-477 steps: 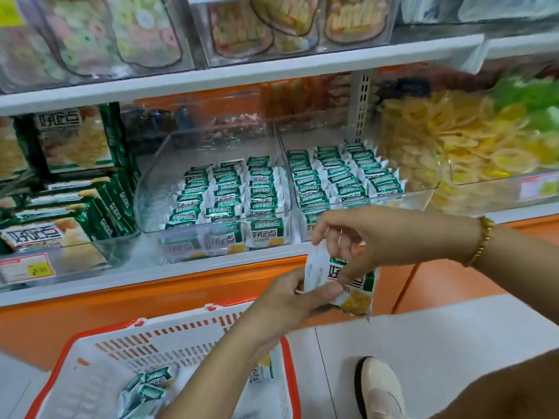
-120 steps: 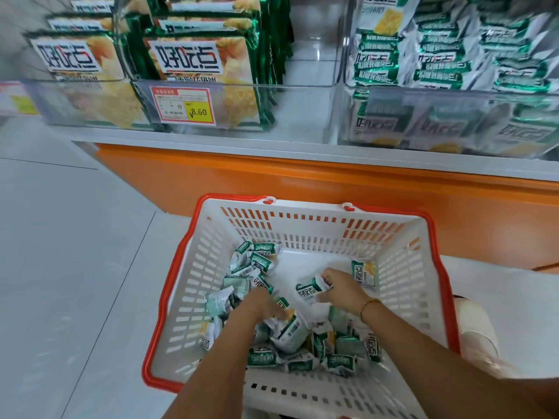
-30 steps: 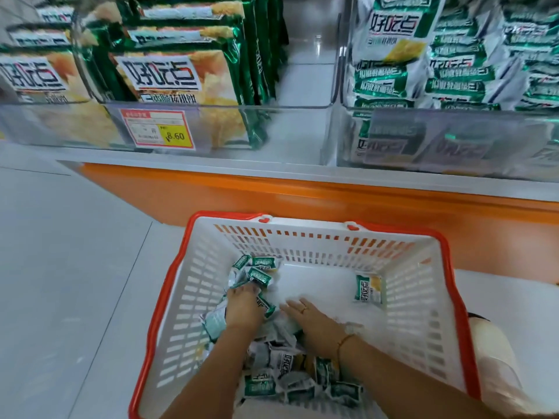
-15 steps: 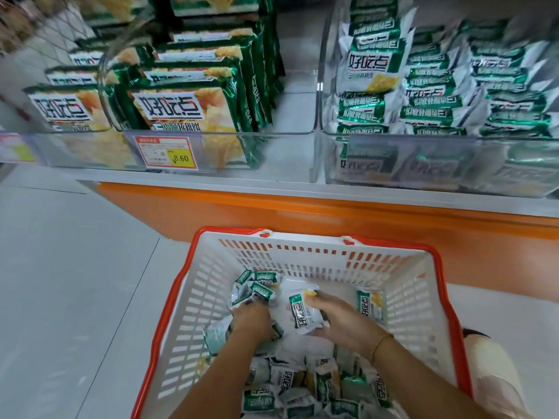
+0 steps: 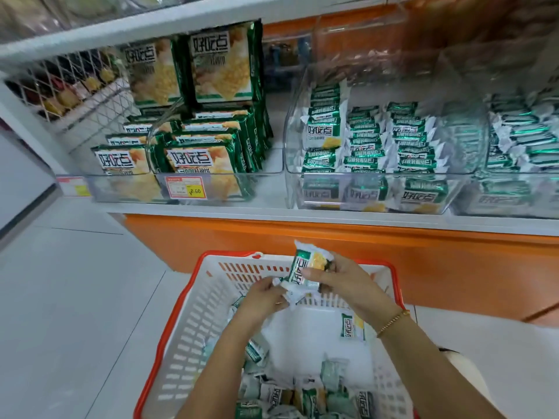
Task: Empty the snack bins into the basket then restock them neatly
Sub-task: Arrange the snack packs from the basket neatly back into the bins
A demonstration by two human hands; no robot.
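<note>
My right hand (image 5: 341, 281) grips a small green-and-white foil snack packet (image 5: 304, 266) above the white plastic basket (image 5: 193, 331) with a red rim, and my left hand (image 5: 261, 299) pinches its lower edge. Loose packets (image 5: 272, 394) fill the basket's near end, with 1 lone packet (image 5: 351, 326) by its right wall. On the white shelf (image 5: 211, 210), the clear plastic bin (image 5: 378, 192) holds 3 rows of the same packets.

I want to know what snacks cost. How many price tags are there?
2. One price tag is on the front of the bin of big bags; another is further left, blurred. More may be hidden.
</note>
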